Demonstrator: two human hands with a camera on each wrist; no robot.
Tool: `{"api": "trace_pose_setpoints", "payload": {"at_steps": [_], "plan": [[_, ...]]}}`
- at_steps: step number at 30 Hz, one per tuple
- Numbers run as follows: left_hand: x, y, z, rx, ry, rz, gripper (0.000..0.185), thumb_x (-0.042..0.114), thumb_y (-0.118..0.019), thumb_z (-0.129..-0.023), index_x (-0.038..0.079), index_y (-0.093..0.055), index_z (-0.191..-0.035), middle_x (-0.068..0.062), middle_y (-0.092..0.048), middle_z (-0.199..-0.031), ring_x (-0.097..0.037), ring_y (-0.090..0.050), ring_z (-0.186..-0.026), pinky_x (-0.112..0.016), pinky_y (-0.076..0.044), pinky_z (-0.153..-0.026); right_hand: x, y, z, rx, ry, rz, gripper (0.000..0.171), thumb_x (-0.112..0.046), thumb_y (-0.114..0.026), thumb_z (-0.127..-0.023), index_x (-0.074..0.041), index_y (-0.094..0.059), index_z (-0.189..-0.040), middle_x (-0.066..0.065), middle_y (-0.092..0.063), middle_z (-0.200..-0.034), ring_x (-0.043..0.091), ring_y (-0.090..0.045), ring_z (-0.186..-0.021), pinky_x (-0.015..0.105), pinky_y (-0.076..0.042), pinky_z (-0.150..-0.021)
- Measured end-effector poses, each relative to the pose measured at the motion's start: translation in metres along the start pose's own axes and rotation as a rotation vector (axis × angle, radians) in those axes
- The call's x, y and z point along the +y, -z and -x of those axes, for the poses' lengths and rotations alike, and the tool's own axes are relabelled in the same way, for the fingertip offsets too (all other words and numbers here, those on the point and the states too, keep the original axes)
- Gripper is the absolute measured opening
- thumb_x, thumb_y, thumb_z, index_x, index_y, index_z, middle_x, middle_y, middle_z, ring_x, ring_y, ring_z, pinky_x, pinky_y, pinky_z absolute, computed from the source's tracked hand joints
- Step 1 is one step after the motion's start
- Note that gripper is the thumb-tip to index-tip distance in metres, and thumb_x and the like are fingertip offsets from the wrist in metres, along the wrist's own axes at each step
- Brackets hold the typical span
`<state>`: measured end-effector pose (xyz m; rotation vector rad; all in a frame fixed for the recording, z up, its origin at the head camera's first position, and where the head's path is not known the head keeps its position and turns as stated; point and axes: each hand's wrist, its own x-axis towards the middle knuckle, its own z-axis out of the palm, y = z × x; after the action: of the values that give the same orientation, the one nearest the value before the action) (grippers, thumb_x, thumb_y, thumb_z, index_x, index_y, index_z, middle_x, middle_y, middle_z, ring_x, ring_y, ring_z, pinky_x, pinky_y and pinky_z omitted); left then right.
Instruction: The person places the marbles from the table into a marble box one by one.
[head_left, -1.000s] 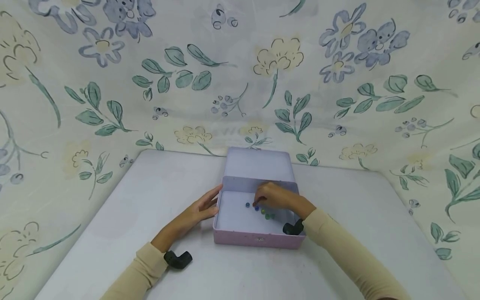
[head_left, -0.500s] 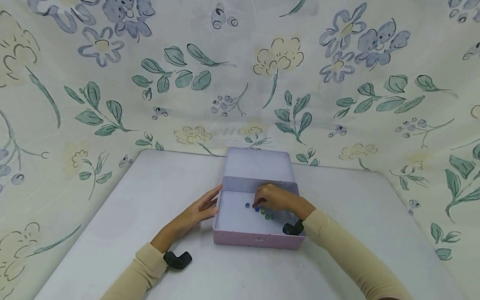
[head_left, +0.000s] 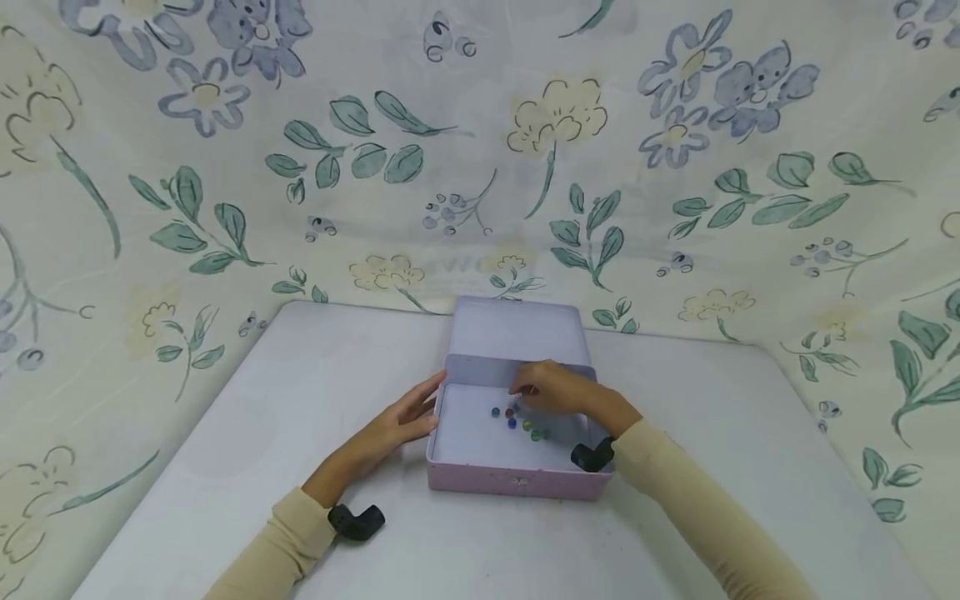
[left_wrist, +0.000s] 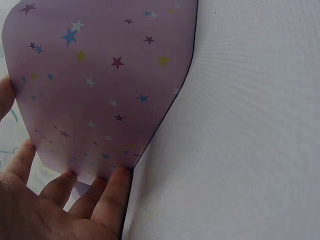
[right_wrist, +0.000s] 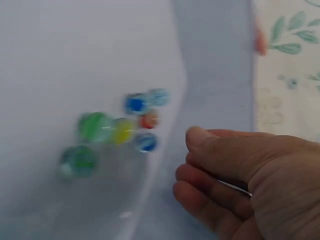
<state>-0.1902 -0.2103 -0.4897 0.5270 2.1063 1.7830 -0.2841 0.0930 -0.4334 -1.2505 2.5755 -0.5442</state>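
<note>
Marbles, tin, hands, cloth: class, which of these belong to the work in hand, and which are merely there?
In the work:
marbles
pink tin, lid open
right hand, above the marbles
left hand, touching the tin's side

Merely there:
white table
flowered cloth behind

sleeves (head_left: 720, 525): long, cream, both arms | wrist cameras (head_left: 356, 521): black, one per wrist | hands: bare

No readable words, brand names or numbers appear in any view. The pink tin (head_left: 514, 479) carries only small printed stars on its outer wall, seen at the upper left of the left wrist view. The floral cloth (head_left: 480, 150) across the top of the head view shows only flowers and leaves.
</note>
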Motion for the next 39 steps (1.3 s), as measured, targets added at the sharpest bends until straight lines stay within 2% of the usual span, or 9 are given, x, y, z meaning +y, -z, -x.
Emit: {"api": "trace_pose_setpoints", "payload": {"at_steps": [6,12,17,24,28,31,39], "plan": [[0.0,0.0,0.002,0.002,0.002,-0.003,0.069,0.023,-0.051,-0.104,0.033,-0.014,-0.161,0.002,0.0,-0.17,-0.04,-0.005,-0.155,-0.064,-0.02,-0.12,-0.007,0.027,0.021,0.08,0.06,-0.05,0.022,-0.009,-0.072,-0.091,-0.003,-0.074,-0.113,0.011,-0.074,-0.106,0.016,-0.07,-0.095,0.023,-0.059,-0.084],[0.001,0.0,0.0,-0.001,0.005,-0.004,0.069,0.021,-0.05,-0.104,0.035,-0.014,-0.161,0.003,0.0,-0.17,-0.04,-0.003,-0.155,-0.064,-0.019,-0.12,-0.003,0.048,0.06,0.179,0.045,-0.074,0.022,-0.008,-0.071,-0.091,-0.007,-0.074,-0.113,0.005,-0.074,-0.108,0.016,-0.07,-0.097,0.029,-0.059,-0.086],[0.002,0.0,0.0,0.003,0.005,-0.004,0.068,0.019,-0.049,-0.104,0.035,-0.014,-0.161,0.002,0.0,-0.17,-0.041,-0.003,-0.155,-0.064,-0.022,-0.119,0.009,0.052,0.094,0.257,-0.001,-0.076,0.023,-0.007,-0.073,-0.09,-0.008,-0.074,-0.112,0.001,-0.074,-0.106,0.013,-0.069,-0.095,0.031,-0.059,-0.085],[0.001,-0.001,0.0,-0.001,0.004,0.008,0.069,0.024,-0.051,-0.104,0.034,-0.014,-0.161,0.001,0.0,-0.17,-0.042,-0.003,-0.155,-0.064,-0.023,-0.119,0.025,0.04,0.141,0.297,-0.093,-0.096,0.023,-0.007,-0.072,-0.09,-0.009,-0.073,-0.113,0.0,-0.074,-0.105,0.007,-0.068,-0.094,0.024,-0.058,-0.085],[0.0,-0.002,0.001,0.003,0.008,0.01,0.068,0.023,-0.051,-0.104,0.035,-0.014,-0.161,0.001,0.0,-0.17,-0.042,-0.003,-0.155,-0.065,-0.022,-0.119,0.033,0.028,0.162,0.294,-0.104,-0.125,0.021,-0.009,-0.072,-0.091,-0.009,-0.073,-0.112,0.003,-0.074,-0.105,0.01,-0.069,-0.092,0.023,-0.058,-0.083],[0.0,-0.001,0.0,0.007,0.006,0.009,0.068,0.023,-0.051,-0.104,0.035,-0.015,-0.161,0.002,0.0,-0.17,-0.042,-0.003,-0.155,-0.065,-0.022,-0.119,0.039,0.018,0.174,0.284,-0.116,-0.152,0.02,-0.01,-0.071,-0.092,-0.006,-0.073,-0.112,0.009,-0.074,-0.106,0.013,-0.069,-0.092,0.022,-0.058,-0.083],[-0.001,-0.002,-0.002,0.004,0.016,0.009,0.068,0.021,-0.05,-0.104,0.035,-0.014,-0.161,0.002,0.0,-0.17,-0.042,-0.002,-0.155,-0.066,-0.02,-0.119,0.051,-0.006,0.195,0.286,-0.144,-0.212,0.019,-0.005,-0.069,-0.092,-0.003,-0.073,-0.11,0.011,-0.074,-0.106,0.0,-0.066,-0.091,0.02,-0.058,-0.079]]}}
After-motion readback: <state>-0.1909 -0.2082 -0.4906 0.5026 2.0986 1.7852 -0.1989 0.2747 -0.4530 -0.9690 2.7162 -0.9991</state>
